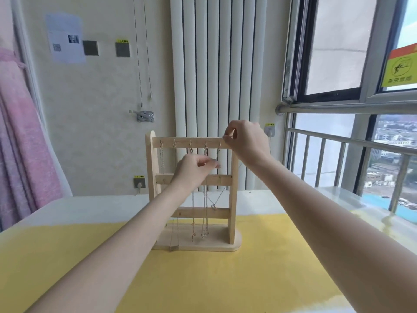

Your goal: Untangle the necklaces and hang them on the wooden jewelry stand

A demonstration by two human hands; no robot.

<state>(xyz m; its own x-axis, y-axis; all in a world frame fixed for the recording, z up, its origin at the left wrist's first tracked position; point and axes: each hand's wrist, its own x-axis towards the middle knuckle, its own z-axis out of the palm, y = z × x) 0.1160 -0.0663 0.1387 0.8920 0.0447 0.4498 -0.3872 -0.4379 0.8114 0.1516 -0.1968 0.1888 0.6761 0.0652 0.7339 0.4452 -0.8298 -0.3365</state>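
Observation:
A wooden jewelry stand (232, 199) with three crossbars stands upright on the yellow table. Several thin necklaces (205, 213) hang from small hooks on its top bar (180, 142). One fine chain (216, 199) runs slantwise below the middle bar, with a small pendant at its low point. My right hand (247, 141) is at the right end of the top bar, fingers pinched at the last hook. My left hand (194, 169) is in front of the stand between top and middle bars, fingertips pinched together on a thin chain.
The yellow mat (203, 279) covers the near table; a white tabletop strip (90, 206) lies behind. A white radiator (214, 75) stands behind the stand. At right are a window and metal railing (338, 154); at left a pink curtain (22, 143).

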